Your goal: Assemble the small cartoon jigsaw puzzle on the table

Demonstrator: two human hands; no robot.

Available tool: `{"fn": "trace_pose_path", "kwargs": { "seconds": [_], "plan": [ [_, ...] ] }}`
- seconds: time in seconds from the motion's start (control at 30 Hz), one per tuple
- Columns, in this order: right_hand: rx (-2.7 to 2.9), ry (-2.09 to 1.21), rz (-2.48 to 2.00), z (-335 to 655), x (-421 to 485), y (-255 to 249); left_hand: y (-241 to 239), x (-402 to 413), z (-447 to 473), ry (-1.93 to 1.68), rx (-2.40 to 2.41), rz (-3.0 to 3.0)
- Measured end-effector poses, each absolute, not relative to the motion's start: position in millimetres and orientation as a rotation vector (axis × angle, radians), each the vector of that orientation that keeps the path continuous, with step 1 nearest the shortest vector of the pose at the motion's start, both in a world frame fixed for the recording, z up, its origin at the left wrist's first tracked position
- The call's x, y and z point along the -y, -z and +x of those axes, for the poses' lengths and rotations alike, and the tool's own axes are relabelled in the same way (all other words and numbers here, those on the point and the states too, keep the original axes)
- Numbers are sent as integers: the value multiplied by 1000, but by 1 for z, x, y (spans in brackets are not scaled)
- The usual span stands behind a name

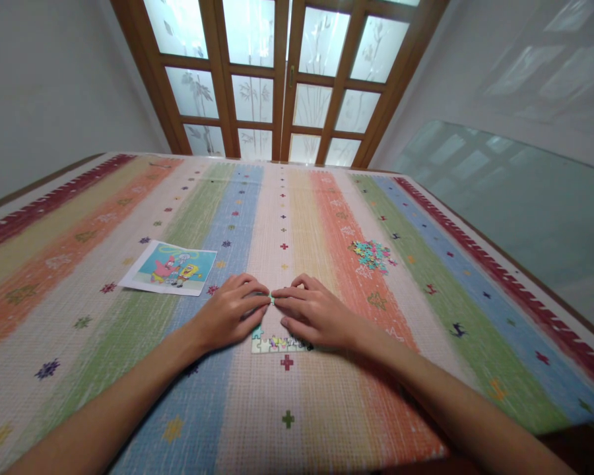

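Note:
My left hand (235, 307) and my right hand (317, 310) meet fingertip to fingertip over the middle of the table. Between the tips shows a small greenish jigsaw piece (272, 301), mostly covered by the fingers of both hands. Just below them lies a joined strip of jigsaw puzzle (264, 347), a pale bottom row with a teal piece rising at its left side. The right hand hides part of this strip. The fingers of each hand are held close together and bent toward the piece.
A printed cartoon picture (173, 269) lies to the left of my hands. A heap of loose jigsaw pieces (371, 256) is on the right. Under everything spreads a striped tablecloth (287, 419). Beyond the table's far edge stand wooden doors with glass panes (257, 99).

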State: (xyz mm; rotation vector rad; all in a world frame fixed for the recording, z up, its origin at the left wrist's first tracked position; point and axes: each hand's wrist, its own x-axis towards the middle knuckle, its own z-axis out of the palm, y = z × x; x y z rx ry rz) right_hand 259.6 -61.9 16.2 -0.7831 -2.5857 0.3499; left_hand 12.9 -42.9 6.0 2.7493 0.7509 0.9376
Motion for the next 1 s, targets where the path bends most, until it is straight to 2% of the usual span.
{"fn": "trace_pose_path", "kwargs": {
  "seconds": [0.4, 0.6, 1.0],
  "plan": [
    [2483, -253, -900, 304, 39, -31, -5, 42, 14, -907, -694, 2879],
    [2424, -406, -1014, 326, 44, -23, -6, 44, 16, -866, -675, 2914],
    [2172, -586, -1140, 332, 54, -14, -16, 38, 4, -1047, -775, 2700]
  ]
}}
